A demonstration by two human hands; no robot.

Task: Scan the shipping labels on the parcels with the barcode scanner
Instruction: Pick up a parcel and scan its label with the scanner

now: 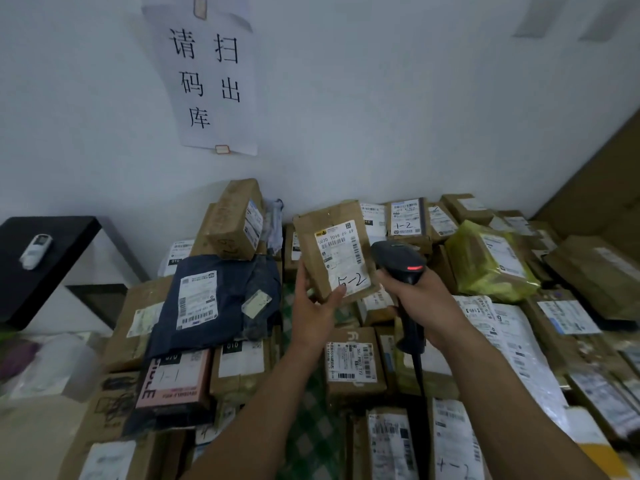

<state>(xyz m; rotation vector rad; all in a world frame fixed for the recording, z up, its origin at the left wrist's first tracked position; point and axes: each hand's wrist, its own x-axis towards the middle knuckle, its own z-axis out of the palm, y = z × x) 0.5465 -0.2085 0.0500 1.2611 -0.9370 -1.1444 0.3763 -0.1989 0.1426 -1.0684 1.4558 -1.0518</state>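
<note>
The left hand is gripping the brown parcel by its lower edge above the piled parcels, and the right hand is clasping the barcode scanner at 3 o'clock of the label, seemingly too oblique, so it is needing squaring toward the barcode.

Bare left forearm, bare right forearm, bare left grip, bare right grip, short plain left thumbnail
</note>
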